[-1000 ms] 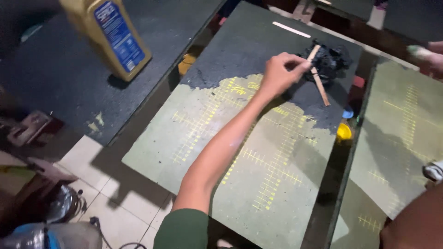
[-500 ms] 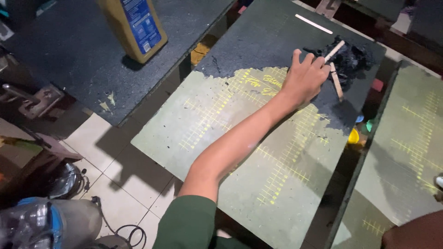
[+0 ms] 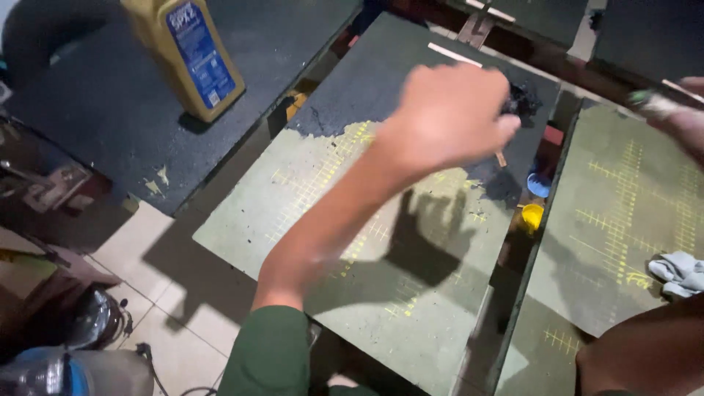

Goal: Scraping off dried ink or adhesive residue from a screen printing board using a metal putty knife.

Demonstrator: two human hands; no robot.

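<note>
single head-worn view, looking steeply down, close over the green board (image 3: 411, 293), tilted

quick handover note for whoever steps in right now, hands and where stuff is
Left hand: raised above the green board, fingers curled; a wooden stick pokes out beneath it, grip unclear.
Right hand: at the right edge, blurred, grip unclear.
Black paste pile sits at the board's far end.
Done: the far part of the board is coated black.
Left: the near part, with its yellow grid, is bare.
Yellow bottle stands on the dark table.
</note>
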